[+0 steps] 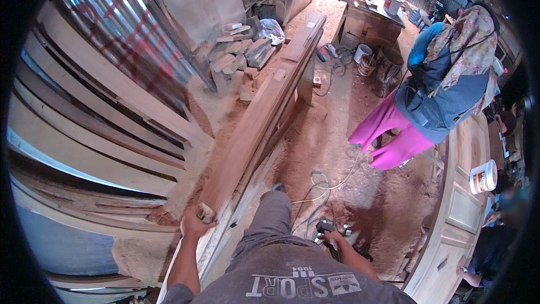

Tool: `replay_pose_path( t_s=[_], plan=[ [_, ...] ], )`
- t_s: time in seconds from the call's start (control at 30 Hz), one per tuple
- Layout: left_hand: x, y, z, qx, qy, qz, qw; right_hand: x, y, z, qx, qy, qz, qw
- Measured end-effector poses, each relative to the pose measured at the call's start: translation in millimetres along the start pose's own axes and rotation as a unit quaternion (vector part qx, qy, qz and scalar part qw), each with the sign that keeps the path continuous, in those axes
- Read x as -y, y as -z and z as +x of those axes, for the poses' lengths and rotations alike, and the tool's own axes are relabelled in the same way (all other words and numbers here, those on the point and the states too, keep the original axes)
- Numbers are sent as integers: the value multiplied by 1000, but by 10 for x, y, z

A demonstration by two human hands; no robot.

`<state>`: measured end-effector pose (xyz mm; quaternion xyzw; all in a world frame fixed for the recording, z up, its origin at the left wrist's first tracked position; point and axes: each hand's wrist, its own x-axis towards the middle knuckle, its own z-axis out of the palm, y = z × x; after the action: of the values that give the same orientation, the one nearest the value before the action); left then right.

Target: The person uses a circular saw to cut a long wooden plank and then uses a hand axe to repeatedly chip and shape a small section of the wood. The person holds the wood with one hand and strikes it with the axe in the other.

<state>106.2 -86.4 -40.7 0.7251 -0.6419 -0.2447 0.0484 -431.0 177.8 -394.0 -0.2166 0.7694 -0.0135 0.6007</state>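
Note:
My left hand (194, 225) is closed around a small, light-brown block (205, 211) at the near end of a long reddish wooden plank (247, 132). The block looks like wood or a sanding block. Low at my right side, my right hand (334, 240) grips a dark power tool (324, 227). Its exact kind is hard to make out, and my body partly hides it. The plank lies lengthwise on a raised support, running away from me toward the upper middle.
Long boards (112, 90) lean at the left. Scrap wood (239, 53) lies piled beyond. Cables (320, 186) cross the dusty floor. A person in pink trousers (394, 135) stands at the right, near a panelled door (458, 214) bearing a white bucket (482, 177).

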Motion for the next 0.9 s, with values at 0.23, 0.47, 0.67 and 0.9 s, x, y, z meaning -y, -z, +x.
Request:
replay_pose_path(
  t_s=[0.23,0.47,0.67,0.9],
  plan=[
    [-364,161,53,-43,4,14,999,1579,983,-392,41,71,-124,989],
    [-839,-6,408,0,40,-41,998,2167,2199,1122,53,155,-348,923],
    [-1105,-117,652,-20,43,-61,997,4135,2883,64,-53,174,-231,956],
    [-1271,76,851,16,43,-66,997,5042,3281,-388,-84,85,-163,979]
  ],
)
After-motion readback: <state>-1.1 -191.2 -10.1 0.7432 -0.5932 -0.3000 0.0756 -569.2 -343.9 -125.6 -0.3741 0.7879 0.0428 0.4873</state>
